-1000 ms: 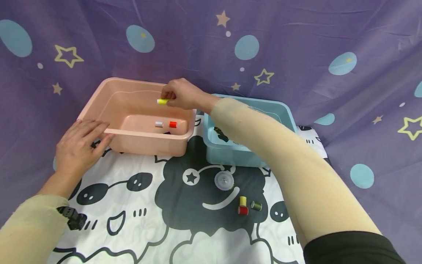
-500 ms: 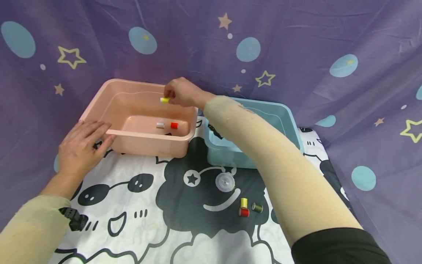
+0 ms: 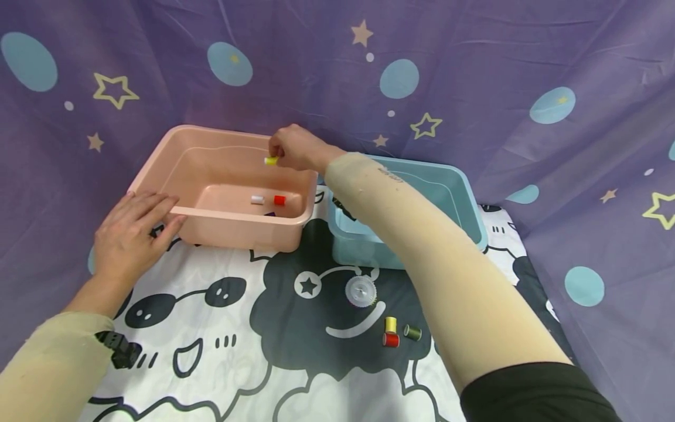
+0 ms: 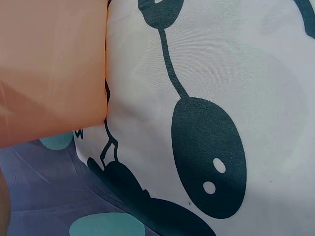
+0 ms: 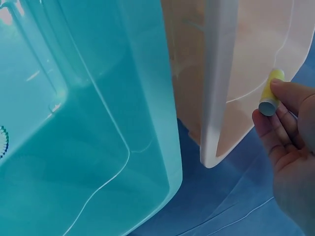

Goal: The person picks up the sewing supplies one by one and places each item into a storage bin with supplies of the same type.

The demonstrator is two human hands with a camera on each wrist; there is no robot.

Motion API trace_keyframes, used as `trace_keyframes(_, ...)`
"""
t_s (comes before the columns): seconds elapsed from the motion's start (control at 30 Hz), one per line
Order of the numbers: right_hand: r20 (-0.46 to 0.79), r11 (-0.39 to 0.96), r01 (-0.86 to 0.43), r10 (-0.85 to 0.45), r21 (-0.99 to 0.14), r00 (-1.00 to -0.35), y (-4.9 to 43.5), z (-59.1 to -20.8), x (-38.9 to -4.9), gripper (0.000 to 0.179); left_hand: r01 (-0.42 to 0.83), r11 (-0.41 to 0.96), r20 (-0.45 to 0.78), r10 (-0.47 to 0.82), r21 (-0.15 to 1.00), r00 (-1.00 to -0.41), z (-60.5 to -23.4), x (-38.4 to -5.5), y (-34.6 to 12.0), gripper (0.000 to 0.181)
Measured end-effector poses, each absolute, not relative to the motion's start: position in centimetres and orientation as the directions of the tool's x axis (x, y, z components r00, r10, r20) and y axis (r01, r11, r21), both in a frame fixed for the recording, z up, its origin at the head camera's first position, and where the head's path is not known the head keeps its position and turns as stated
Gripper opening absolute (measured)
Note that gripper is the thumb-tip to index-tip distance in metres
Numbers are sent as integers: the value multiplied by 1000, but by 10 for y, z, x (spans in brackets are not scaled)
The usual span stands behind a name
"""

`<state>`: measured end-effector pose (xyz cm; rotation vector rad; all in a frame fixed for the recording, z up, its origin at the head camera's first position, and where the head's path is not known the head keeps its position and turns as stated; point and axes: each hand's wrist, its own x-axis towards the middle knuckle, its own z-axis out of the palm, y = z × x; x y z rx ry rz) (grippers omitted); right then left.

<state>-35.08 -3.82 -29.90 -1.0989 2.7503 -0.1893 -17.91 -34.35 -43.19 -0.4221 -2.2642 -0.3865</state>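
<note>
My right hand [image 3: 300,147] pinches a yellow thread spool [image 5: 273,91] between thumb and fingers, over the right back part of the pink bin [image 3: 237,218]. The spool's pale round end shows in the right wrist view. Inside the bin lie a white spool [image 3: 257,200] and a red spool [image 3: 280,200], with a dark piece [image 3: 270,214] partly hidden behind the front wall. My left hand [image 3: 132,231] rests on the bin's front left corner, fingers extended over the rim. The left wrist view shows mostly the bin's outer wall [image 4: 54,69] and the cloth.
A blue bin [image 3: 448,193] stands right of the pink one, partly covered by my right arm; a disc with a coloured edge [image 5: 3,142] lies inside. On the cloth are a clear toothed disc [image 3: 361,291] and yellow [image 3: 390,325], red [image 3: 391,340] and green [image 3: 412,332] spools.
My right hand has drifted slightly right with the yellow spool, staying over the pink bin. The left hand keeps its place on the rim.
</note>
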Motion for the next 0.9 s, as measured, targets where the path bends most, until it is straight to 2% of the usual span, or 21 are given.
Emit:
trace_keyframes(0.23,-165,739,-661,-674,-129,-720,-37,-300,-352,18,420,897,756,176,141,-631,-432,-179,-343,71)
trace_keyframes(0.63,-233,774,-613,-633,-162,-738,-31,-307,-349,16,428,893,756,187,134,-628,-433,-180,-345,68)
trace_keyframes(0.9,-276,791,-597,-609,-137,-744,-29,-307,-346,11,431,894,751,203,119,-628,-432,-180,-346,66)
